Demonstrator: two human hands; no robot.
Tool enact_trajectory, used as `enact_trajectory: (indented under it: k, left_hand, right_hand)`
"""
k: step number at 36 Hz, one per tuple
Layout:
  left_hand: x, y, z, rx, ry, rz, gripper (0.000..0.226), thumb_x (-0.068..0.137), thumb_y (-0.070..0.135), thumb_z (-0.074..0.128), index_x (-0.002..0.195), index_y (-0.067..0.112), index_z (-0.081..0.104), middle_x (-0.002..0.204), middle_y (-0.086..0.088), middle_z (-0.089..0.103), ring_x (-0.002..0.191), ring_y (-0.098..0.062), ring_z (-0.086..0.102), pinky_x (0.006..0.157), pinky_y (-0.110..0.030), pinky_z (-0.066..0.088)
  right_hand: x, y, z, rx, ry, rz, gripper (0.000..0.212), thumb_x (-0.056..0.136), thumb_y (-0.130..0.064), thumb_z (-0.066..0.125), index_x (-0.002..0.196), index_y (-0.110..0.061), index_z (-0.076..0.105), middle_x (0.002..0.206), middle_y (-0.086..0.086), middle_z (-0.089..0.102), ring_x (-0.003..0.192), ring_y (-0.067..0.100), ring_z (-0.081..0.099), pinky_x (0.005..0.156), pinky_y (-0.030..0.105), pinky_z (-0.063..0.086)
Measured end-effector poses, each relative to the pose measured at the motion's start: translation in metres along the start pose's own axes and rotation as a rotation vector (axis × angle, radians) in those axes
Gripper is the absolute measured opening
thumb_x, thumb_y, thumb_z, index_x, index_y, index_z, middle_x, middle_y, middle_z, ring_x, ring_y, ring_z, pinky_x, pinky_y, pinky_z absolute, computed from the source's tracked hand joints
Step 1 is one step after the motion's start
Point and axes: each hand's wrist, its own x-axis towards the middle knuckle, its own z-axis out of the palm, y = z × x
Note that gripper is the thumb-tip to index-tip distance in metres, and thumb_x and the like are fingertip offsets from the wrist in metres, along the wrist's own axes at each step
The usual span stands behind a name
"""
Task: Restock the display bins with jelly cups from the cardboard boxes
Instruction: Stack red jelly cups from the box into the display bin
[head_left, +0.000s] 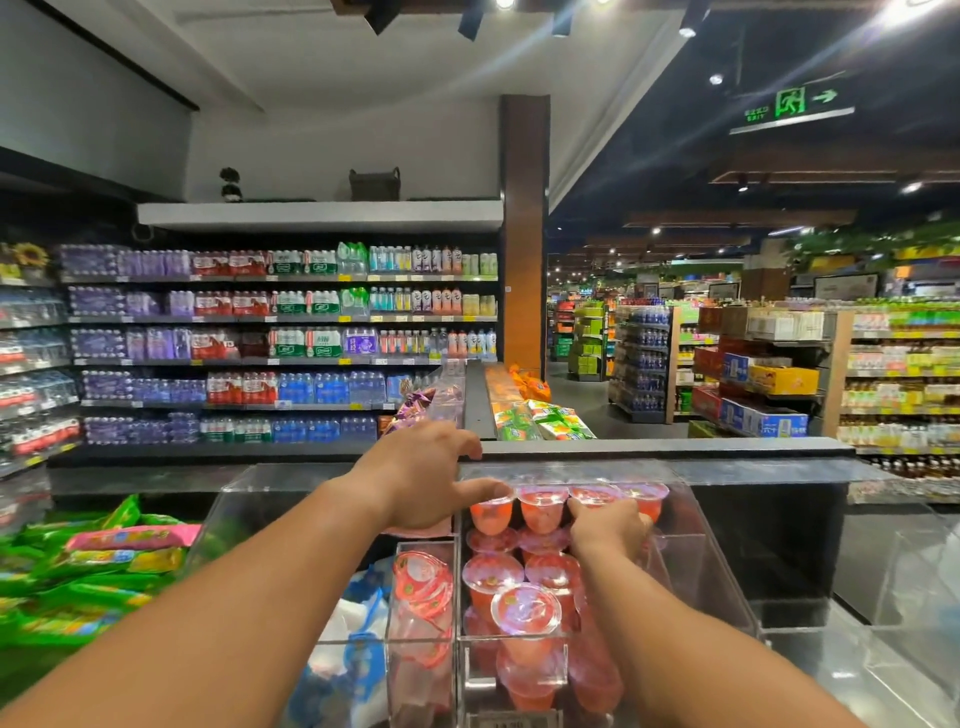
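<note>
The jelly cups (540, 506) at the back of the clear bin (691, 545) stand in a row, side by side, lids up. The row runs from left to right, straight across in front of the person. More cups are piled lower down in the same bin, nearer the person, and some lie tipped over.

The right hand (608, 530) is nearest to the row. It sits just below it, with its fingers curled up onto the cups on the right side of the row. I cannot tell if it is holding one cup or only pushing them into line.

The left hand (421, 478) comes from the left, and is spread wide and flat. Its thumb touches the first cup at the left end of the row. Its other fingers reach up to the dark ledge (675, 447) behind the bin.

So the row lies between the two hands. I think the next move is to squeeze or straighten it. No cardboard box shows here.
</note>
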Motion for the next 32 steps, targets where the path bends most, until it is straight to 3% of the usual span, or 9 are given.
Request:
enact_trajectory:
  k: [11, 15, 17, 21, 24, 25, 28, 30, 32]
  left_hand:
    - [0.006, -0.002, 0.015, -0.048, 0.023, -0.009, 0.070, 0.087, 0.081, 0.042, 0.134, 0.031, 0.054, 0.135, 0.008, 0.054, 0.122, -0.014, 0.050, 0.104, -0.036, 0.043]
    - [0.013, 0.007, 0.018, -0.142, 0.086, -0.025, 0.065, 0.089, 0.079, 0.042, 0.124, 0.028, 0.062, 0.119, 0.007, 0.059, 0.102, -0.012, 0.050, 0.090, -0.033, 0.046]
    - [0.018, 0.012, 0.020, -0.243, 0.145, -0.060, 0.063, 0.090, 0.078, 0.041, 0.114, 0.026, 0.067, 0.105, 0.009, 0.059, 0.097, -0.014, 0.053, 0.082, -0.034, 0.045]
    - [0.029, 0.029, 0.029, -0.507, 0.241, -0.143, 0.062, 0.095, 0.072, 0.038, 0.070, 0.018, 0.055, 0.072, 0.003, 0.057, 0.073, -0.019, 0.055, 0.073, -0.038, 0.046]
    - [0.038, 0.047, 0.037, -0.691, 0.306, -0.222, 0.071, 0.096, 0.071, 0.032, 0.063, 0.012, 0.051, 0.068, -0.004, 0.058, 0.070, -0.024, 0.055, 0.070, -0.039, 0.045]
    - [0.041, 0.051, 0.040, -0.735, 0.314, -0.273, 0.071, 0.097, 0.071, 0.029, 0.066, 0.011, 0.054, 0.071, -0.005, 0.059, 0.073, -0.024, 0.056, 0.068, -0.037, 0.043]
    - [0.050, 0.056, 0.052, -0.905, 0.298, -0.431, 0.072, 0.096, 0.072, 0.023, 0.078, 0.013, 0.061, 0.084, -0.007, 0.065, 0.085, -0.027, 0.062, 0.077, -0.036, 0.048]
    - [0.051, 0.061, 0.057, -1.053, 0.266, -0.495, 0.072, 0.096, 0.071, 0.024, 0.078, 0.012, 0.061, 0.088, -0.010, 0.066, 0.090, -0.031, 0.065, 0.086, -0.041, 0.053]
    - [0.049, 0.062, 0.062, -1.260, 0.218, -0.520, 0.069, 0.098, 0.068, 0.028, 0.082, 0.009, 0.059, 0.088, -0.012, 0.065, 0.084, -0.032, 0.066, 0.079, -0.044, 0.056]
  right_hand:
    - [0.001, 0.003, 0.004, -0.014, -0.064, -0.016, 0.069, 0.089, -0.025, 0.076, 0.141, 0.003, 0.042, 0.144, 0.023, 0.040, 0.125, 0.044, 0.048, 0.102, 0.051, 0.041]
    - [-0.013, 0.003, -0.003, -0.019, -0.078, -0.009, 0.065, 0.092, 0.002, 0.059, 0.149, 0.002, 0.028, 0.152, 0.021, 0.031, 0.130, 0.044, 0.045, 0.104, 0.051, 0.042]
    - [-0.026, 0.003, -0.008, -0.020, -0.064, -0.069, 0.066, 0.091, 0.004, 0.054, 0.152, 0.000, 0.026, 0.156, 0.019, 0.027, 0.132, 0.041, 0.044, 0.104, 0.049, 0.041]
    - [-0.062, 0.002, -0.028, -0.010, -0.184, -0.446, 0.053, 0.091, -0.009, 0.057, 0.142, -0.013, 0.045, 0.136, 0.006, 0.051, 0.116, 0.023, 0.054, 0.094, 0.037, 0.046]
    - [-0.084, -0.017, -0.047, 0.193, -0.613, -0.527, 0.042, 0.091, -0.017, 0.061, 0.129, -0.033, 0.051, 0.099, 0.001, 0.063, 0.079, 0.013, 0.061, 0.070, 0.027, 0.051]
    - [-0.086, -0.023, -0.052, 0.247, -0.716, -0.506, 0.040, 0.087, -0.024, 0.064, 0.124, -0.037, 0.052, 0.095, 0.002, 0.064, 0.076, 0.014, 0.061, 0.071, 0.029, 0.052]
    - [-0.079, -0.033, -0.061, 0.227, -0.799, -0.464, 0.065, 0.068, -0.055, 0.070, 0.129, -0.039, 0.052, 0.118, -0.001, 0.063, 0.101, 0.014, 0.066, 0.097, 0.042, 0.054]
    - [-0.073, -0.034, -0.066, 0.072, -0.750, -0.522, 0.093, 0.058, -0.067, 0.079, 0.141, -0.041, 0.046, 0.132, -0.004, 0.054, 0.114, 0.017, 0.063, 0.099, 0.043, 0.054]
    - [-0.064, -0.038, -0.070, -0.054, -0.718, -0.574, 0.097, 0.057, -0.062, 0.085, 0.144, -0.041, 0.046, 0.137, -0.003, 0.046, 0.114, 0.018, 0.062, 0.092, 0.040, 0.058]
